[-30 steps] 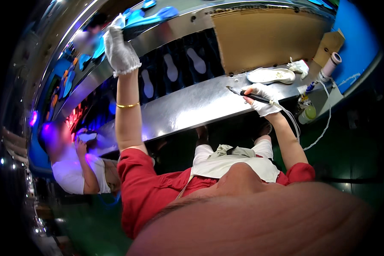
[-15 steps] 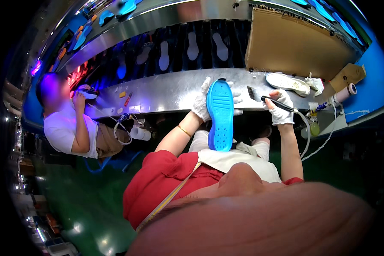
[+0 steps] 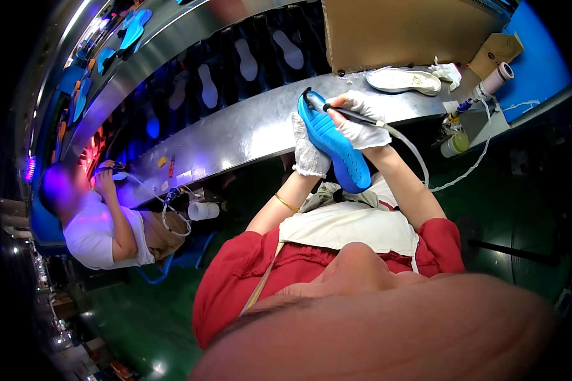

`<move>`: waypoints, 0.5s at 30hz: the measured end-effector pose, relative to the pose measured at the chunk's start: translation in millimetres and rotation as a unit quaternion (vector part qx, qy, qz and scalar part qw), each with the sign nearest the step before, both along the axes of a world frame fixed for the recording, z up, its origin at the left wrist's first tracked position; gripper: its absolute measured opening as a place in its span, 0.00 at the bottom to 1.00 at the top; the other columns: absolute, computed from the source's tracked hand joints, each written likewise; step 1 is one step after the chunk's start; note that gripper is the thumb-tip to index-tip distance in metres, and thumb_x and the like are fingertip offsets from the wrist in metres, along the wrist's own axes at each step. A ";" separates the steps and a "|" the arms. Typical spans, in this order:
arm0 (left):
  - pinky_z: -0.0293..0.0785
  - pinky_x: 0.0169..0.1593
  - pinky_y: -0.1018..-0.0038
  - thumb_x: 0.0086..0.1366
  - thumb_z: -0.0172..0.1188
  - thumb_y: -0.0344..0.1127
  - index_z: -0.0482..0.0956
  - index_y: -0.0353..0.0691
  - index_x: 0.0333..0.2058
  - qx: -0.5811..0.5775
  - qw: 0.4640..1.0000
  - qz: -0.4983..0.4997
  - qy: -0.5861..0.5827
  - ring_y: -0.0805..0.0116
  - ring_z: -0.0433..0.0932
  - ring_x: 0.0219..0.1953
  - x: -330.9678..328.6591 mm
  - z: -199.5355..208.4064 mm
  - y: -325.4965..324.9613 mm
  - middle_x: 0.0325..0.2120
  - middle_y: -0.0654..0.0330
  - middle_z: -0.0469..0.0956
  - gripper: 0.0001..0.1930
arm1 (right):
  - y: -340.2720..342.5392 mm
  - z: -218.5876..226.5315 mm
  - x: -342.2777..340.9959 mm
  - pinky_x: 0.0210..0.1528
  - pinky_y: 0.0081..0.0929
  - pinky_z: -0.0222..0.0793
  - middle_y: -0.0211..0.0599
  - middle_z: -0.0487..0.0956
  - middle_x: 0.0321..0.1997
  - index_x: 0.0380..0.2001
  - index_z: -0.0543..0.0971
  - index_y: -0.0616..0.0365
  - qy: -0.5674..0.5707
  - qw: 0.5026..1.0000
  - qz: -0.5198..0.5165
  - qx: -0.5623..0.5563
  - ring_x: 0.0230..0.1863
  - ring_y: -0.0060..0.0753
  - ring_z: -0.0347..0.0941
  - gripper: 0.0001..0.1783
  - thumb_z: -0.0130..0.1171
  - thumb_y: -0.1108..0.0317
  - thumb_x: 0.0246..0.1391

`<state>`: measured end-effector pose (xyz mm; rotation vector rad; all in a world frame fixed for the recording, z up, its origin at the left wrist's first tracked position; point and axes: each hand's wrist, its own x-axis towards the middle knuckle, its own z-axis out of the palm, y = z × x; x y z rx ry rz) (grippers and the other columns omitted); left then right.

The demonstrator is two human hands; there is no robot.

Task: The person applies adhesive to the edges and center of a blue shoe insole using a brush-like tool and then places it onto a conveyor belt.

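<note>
My left hand (image 3: 310, 151), in a white glove, is closed around the left side of a blue shoe sole (image 3: 337, 147). The sole is tilted, its far end up near the bench edge and its near end toward my apron. My right hand (image 3: 362, 119), in a glove that leaves fingertips bare, grips a black-handled brush (image 3: 356, 117) with a white hose running from its back end. The brush's bristles rest at the far end of the sole; my right hand covers part of the sole's right side.
Along the metal bench (image 3: 235, 141) a white shoe (image 3: 403, 81) lies near a white glove (image 3: 447, 72) and a cardboard sheet (image 3: 413, 35). A thread-like roll (image 3: 496, 79) stands at the right. Left of me a co-worker (image 3: 102, 222) sits holding a similar hose tool. Beyond the bench, sole shapes (image 3: 246, 60) line a dark rack.
My right hand has brought the brush leftward from beside the sole onto its far end. The sole has turned and tilted in my left hand. The whole view has shifted.
</note>
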<state>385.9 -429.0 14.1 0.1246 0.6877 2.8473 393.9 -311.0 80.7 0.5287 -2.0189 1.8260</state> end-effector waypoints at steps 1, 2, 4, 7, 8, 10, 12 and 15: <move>0.68 0.59 0.63 0.61 0.41 0.72 0.66 0.45 0.57 0.000 1.000 -0.009 -0.023 0.60 0.71 0.53 -1.9 -2.3 -0.3 0.52 0.57 0.71 0.39 | 0.4 -0.1 1.3 0.38 0.17 0.71 0.33 0.80 0.33 0.33 0.76 0.59 0.051 0.997 -0.005 0.057 0.33 0.18 0.74 0.07 0.62 0.78 0.50; 0.68 0.59 0.63 0.61 0.41 0.72 0.66 0.45 0.57 0.027 0.998 -0.027 -0.041 0.60 0.71 0.53 -3.5 -4.2 -0.9 0.52 0.57 0.72 0.39 | -0.5 -0.8 3.1 0.35 0.20 0.72 0.33 0.78 0.30 0.34 0.76 0.59 0.057 0.997 0.012 0.057 0.30 0.21 0.75 0.09 0.63 0.75 0.49; 0.68 0.58 0.63 0.61 0.42 0.72 0.67 0.45 0.56 0.034 0.999 -0.015 -0.036 0.60 0.72 0.52 -5.7 -6.9 -5.0 0.51 0.56 0.72 0.39 | 0.4 -2.0 4.9 0.36 0.20 0.72 0.33 0.77 0.30 0.38 0.73 0.58 -0.014 0.997 0.076 -0.005 0.30 0.21 0.74 0.13 0.63 0.75 0.48; 0.69 0.58 0.61 0.60 0.41 0.72 0.67 0.45 0.56 -0.008 0.999 -0.014 -0.044 0.59 0.72 0.52 -5.2 -9.0 -14.9 0.50 0.54 0.72 0.39 | 0.8 -5.8 6.2 0.34 0.18 0.71 0.33 0.77 0.30 0.39 0.73 0.58 -0.025 0.999 0.029 -0.013 0.29 0.19 0.74 0.13 0.61 0.77 0.49; 0.69 0.58 0.61 0.60 0.41 0.73 0.67 0.45 0.56 -0.016 0.999 -0.022 -0.029 0.59 0.73 0.51 -2.7 -9.6 -17.9 0.50 0.54 0.73 0.39 | 0.5 -7.1 6.6 0.33 0.18 0.71 0.34 0.78 0.30 0.39 0.74 0.59 0.017 1.000 -0.004 -0.004 0.28 0.19 0.74 0.12 0.61 0.78 0.49; 0.71 0.56 0.61 0.60 0.41 0.73 0.67 0.43 0.56 -0.012 0.997 -0.038 -0.070 0.57 0.73 0.50 -4.2 -9.0 -22.8 0.49 0.52 0.73 0.41 | -1.7 -10.7 9.9 0.32 0.17 0.71 0.33 0.78 0.27 0.37 0.75 0.60 0.005 0.998 0.022 0.054 0.27 0.18 0.73 0.11 0.61 0.79 0.48; 0.72 0.55 0.62 0.60 0.41 0.73 0.67 0.42 0.56 0.001 0.996 -0.048 -0.073 0.56 0.74 0.50 -3.9 -8.2 -26.5 0.49 0.51 0.73 0.41 | -3.1 -14.0 14.5 0.29 0.16 0.69 0.28 0.76 0.25 0.38 0.75 0.59 -0.028 0.989 0.132 0.061 0.26 0.17 0.72 0.11 0.61 0.80 0.49; 0.71 0.56 0.59 0.60 0.42 0.73 0.67 0.39 0.56 -0.034 0.997 -0.048 -0.057 0.55 0.74 0.50 -1.0 -6.0 -36.8 0.50 0.50 0.73 0.42 | -4.6 -16.7 19.1 0.30 0.16 0.69 0.28 0.77 0.26 0.38 0.75 0.59 -0.131 0.986 0.105 -0.002 0.25 0.15 0.71 0.11 0.59 0.79 0.50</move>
